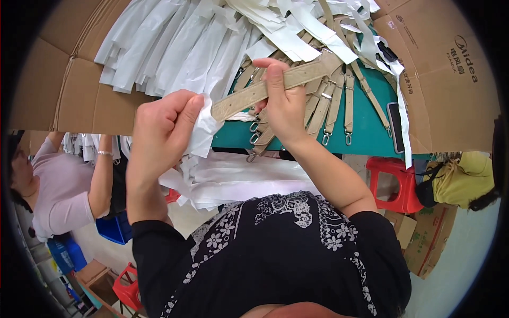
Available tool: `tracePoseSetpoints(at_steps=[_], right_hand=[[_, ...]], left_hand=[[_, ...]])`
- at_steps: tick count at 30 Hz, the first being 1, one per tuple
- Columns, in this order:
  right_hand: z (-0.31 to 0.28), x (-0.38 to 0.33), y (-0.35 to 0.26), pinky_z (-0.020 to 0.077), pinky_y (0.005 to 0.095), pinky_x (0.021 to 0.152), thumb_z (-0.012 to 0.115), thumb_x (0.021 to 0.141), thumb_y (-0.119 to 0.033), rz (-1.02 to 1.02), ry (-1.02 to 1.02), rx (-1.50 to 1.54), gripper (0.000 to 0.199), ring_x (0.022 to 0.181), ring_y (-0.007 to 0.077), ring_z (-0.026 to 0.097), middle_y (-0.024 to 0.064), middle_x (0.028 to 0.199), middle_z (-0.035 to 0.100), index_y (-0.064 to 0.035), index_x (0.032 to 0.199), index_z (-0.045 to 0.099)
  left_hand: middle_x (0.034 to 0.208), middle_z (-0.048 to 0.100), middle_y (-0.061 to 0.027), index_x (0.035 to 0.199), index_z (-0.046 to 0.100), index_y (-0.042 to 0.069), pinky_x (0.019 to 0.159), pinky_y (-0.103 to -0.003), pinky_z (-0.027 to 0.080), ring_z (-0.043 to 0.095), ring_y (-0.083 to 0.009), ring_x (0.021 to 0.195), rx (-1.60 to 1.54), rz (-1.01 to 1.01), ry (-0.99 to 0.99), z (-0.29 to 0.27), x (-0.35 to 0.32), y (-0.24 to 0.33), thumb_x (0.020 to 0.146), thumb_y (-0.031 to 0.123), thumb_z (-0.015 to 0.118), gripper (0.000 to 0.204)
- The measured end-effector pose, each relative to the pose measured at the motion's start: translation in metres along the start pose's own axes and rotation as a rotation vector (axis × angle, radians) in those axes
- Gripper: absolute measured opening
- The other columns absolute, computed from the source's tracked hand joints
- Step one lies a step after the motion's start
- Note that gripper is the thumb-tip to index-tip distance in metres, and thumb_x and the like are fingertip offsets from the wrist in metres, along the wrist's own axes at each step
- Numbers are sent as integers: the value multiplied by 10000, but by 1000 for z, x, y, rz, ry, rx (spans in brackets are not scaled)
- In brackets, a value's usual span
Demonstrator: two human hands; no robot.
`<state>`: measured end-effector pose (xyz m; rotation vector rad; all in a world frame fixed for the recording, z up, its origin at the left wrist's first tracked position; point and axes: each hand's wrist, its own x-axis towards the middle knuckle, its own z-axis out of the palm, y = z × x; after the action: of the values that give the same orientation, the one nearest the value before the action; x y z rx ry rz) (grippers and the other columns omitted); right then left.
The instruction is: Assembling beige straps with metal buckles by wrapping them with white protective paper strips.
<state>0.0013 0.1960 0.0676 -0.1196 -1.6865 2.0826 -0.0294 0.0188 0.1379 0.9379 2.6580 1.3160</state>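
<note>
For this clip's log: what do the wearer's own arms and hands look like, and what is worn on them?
Both hands, left hand and right hand, are bare: no gloves, and no rings or watch visible. The forearms are uncovered up to short black sleeves. These belong to a black top with a white floral and lace-like print.

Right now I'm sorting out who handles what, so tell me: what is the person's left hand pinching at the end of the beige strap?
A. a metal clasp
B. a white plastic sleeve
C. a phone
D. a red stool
B: the left hand pinches a white plastic sleeve at the end of the beige strap, which the right hand holds.
</note>
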Motion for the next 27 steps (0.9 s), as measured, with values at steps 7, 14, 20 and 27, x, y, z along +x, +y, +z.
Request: tracePoseSetpoints(at_steps=[7,14,20,27], right_hand=[[-40,-17,30,319,168,450,334,946,-344,165,-152,-70,391,526,33,404,-31,668,418,-43,969,583],[-39,-34,39,350,253,647,292,950,-369,-125,-214,-353,448,699,117,419,15,730,429,-47,1046,587],[-31,-64,78,335,279,871,298,938,-387,-88,-398,-441,485,895,165,453,53,930,458,-38,1251,419],[-94,-24,48,456,217,592,395,919,-371,537,-15,508,440,772,83,530,32,1041,561,-110,1273,388]], left_hand=[[544,464,55,803,591,-5,487,-234,341,395,-62,516,-344,-402,-327,66,-23,-89,883,227,507,259],[639,449,102,863,609,-6,516,-196,325,367,-22,591,-635,-282,-350,115,-38,-106,899,235,498,268],[656,495,55,805,568,-2,535,-197,338,396,-35,593,-500,-181,-236,126,-39,-88,911,193,468,243],[636,484,37,774,551,-15,518,-212,349,399,-42,591,-350,-175,-78,132,-52,-101,912,173,468,247]])
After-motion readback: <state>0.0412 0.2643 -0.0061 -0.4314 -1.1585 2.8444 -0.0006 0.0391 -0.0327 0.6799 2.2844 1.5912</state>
